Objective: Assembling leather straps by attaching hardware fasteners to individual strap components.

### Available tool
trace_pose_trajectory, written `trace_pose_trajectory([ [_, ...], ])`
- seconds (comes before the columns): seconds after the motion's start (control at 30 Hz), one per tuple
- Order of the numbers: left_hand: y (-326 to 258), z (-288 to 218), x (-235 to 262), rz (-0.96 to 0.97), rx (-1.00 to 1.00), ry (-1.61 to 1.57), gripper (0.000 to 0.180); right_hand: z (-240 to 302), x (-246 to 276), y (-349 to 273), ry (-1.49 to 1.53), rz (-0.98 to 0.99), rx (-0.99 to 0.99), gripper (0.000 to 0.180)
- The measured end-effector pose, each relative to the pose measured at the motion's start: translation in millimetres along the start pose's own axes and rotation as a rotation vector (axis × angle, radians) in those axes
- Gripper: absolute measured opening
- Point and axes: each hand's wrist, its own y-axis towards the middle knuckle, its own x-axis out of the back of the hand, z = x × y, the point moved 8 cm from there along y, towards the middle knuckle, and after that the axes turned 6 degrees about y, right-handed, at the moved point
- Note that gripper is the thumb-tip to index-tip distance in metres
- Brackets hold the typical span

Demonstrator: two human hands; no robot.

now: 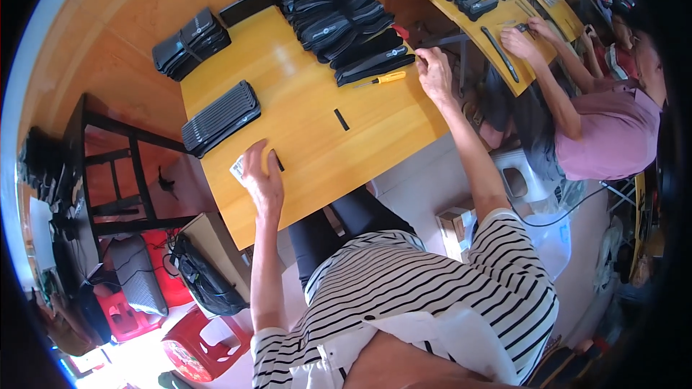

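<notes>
Surface: a yellow wooden table (pixel 310 101) is seen, a second one far right.
Left hand (pixel 261 173): laid flat, fingers pressed together, on a small white card (pixel 238 168) at the near edge.
Right hand (pixel 434 72): fingers curled beside a yellow-handled screwdriver (pixel 386 78); grip cannot be told.
Far side: a pile of black plastic parts (pixel 339 14) is stacked.

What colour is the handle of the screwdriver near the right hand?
The screwdriver has a yellow handle, seen in the head view beside the right hand.

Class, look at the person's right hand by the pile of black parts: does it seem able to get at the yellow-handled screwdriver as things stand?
Probably yes. The right hand rests on the table edge just beside the yellow-handled screwdriver, and only bare wooden table lies between them. The pile of black parts sits behind the screwdriver, not across the way.
</notes>
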Motion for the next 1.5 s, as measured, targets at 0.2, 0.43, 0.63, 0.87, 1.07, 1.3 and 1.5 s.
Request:
trace_pose_trajectory([
  [0.2, 59.0, -101.1, -92.4, 0.203, -0.319, 0.030, 0.026, 37.1, -4.2, -11.3, 0.128, -0.064, 0.109, 0.014],
  [0.43, 92.1, -148.5, -216.3, 0.435, -0.475, 0.423, 0.026, 58.3, -44.7, -36.9, 0.051, 0.137, 0.105, 0.040],
  [0.63, 103.3, -133.7, -237.3, 0.417, -0.382, 0.466, 0.028, 53.0, -52.3, -36.7, 0.017, 0.171, 0.065, 0.045],
  [0.87, 119.5, -103.3, -255.2, 0.716, -0.183, 0.272, 0.037, 54.3, -58.6, -37.9, 0.015, 0.158, 0.114, 0.043],
  [1.07, 123.8, -90.5, -261.9, 0.659, -0.113, 0.130, 0.038, 55.3, -60.5, -38.4, -0.076, 0.184, 0.124, 0.043],
  [1.3, 108.5, -106.8, -245.3, 0.514, -0.220, 0.090, 0.037, 56.3, -62.5, -38.8, -0.166, 0.228, 0.126, 0.047],
  [1.5, 103.3, -110.0, -239.1, 0.476, -0.251, 0.268, 0.031, 56.6, -76.2, -38.5, -0.153, 0.286, 0.136, 0.047],
])
